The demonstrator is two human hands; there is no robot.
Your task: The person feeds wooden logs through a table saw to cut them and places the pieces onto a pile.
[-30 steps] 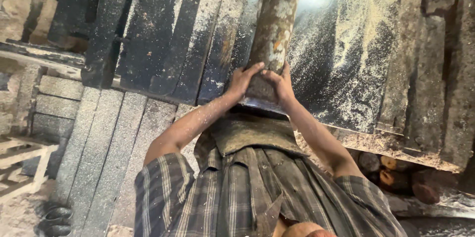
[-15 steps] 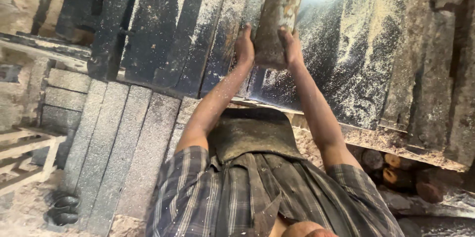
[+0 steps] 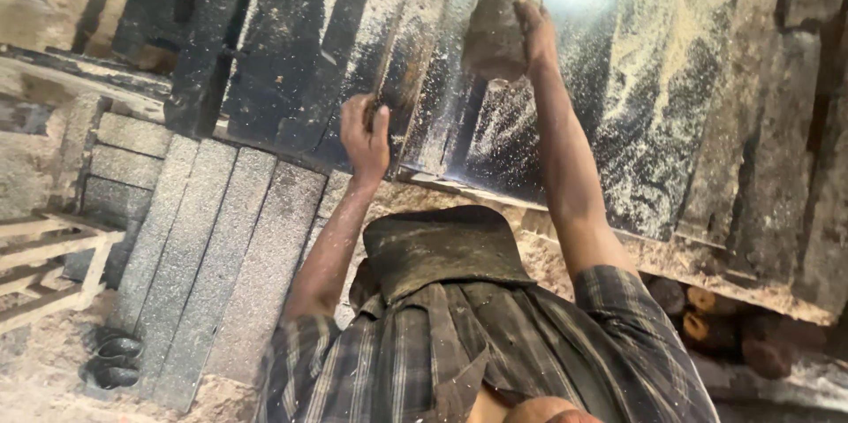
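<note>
A rough, sawdust-covered log (image 3: 499, 12) lies lengthwise on a dark metal bed (image 3: 671, 96) dusted with sawdust and runs away from me. My right hand (image 3: 534, 30) is stretched far forward, its palm against the log's near end and its fingers along the log's side. My left hand (image 3: 365, 136) is off the log, lower and to the left, near the bed's front edge beside a thin raised rail (image 3: 389, 61). Its fingers are curled, and I see it from the back. My checked shirt (image 3: 459, 352) fills the bottom.
Grey sawdust-coated slabs (image 3: 190, 255) slope down at the left, beside a pale wooden frame (image 3: 40, 268). Two dark round objects (image 3: 115, 361) lie on the floor at bottom left. Short cut logs (image 3: 707, 317) are stacked under the bed at the right.
Both hands were on the log's end. The log has slid farther away with my right hand still on it, while my left hand has come off and dropped back toward the bed's front edge.
</note>
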